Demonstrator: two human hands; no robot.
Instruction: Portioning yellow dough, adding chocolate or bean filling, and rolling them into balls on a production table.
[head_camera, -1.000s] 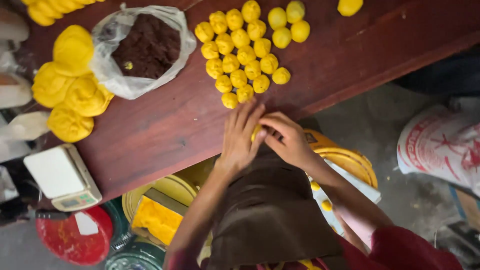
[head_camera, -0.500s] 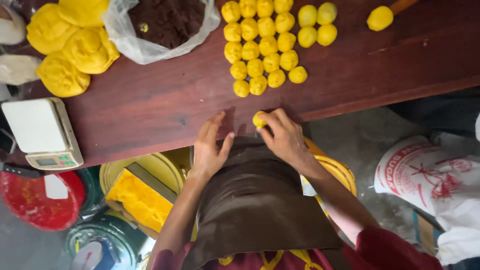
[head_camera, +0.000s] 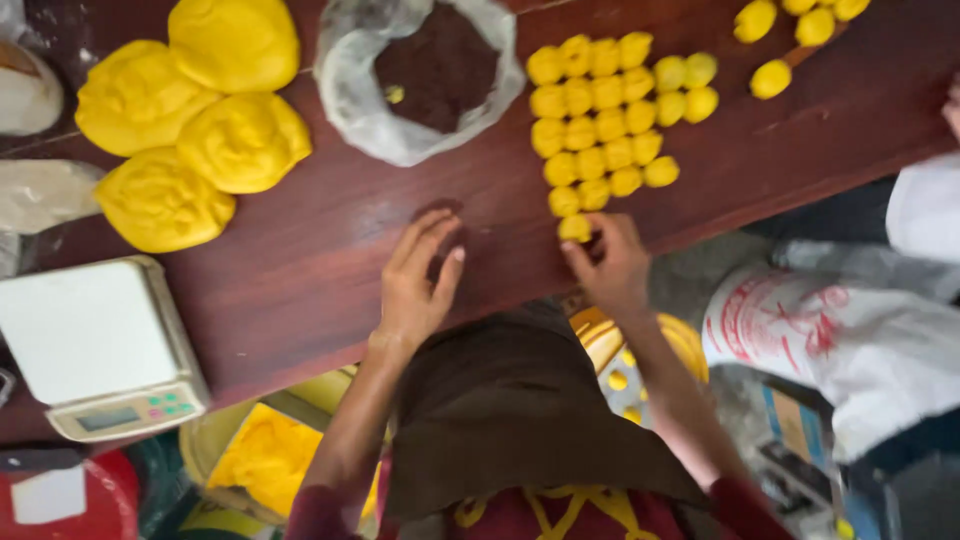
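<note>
Dark red-brown wood makes up the table (head_camera: 300, 260), its near edge running at a slant above a cluttered floor with a white printed sack (head_camera: 840, 340) and yellow tubs. On the table lie four big lumps of yellow dough (head_camera: 190, 130), an open plastic bag of dark brown filling (head_camera: 430, 70), a white kitchen scale (head_camera: 95, 345) and tight rows of small yellow dough balls (head_camera: 600, 110). The right hand (head_camera: 610, 265) pinches one more ball (head_camera: 574, 229) at the bottom of those rows, fingertips curled on it. That ball is round, smooth and bright yellow, touching the table. The left hand (head_camera: 415, 285) rests flat and released on bare wood, fingers spread.
</note>
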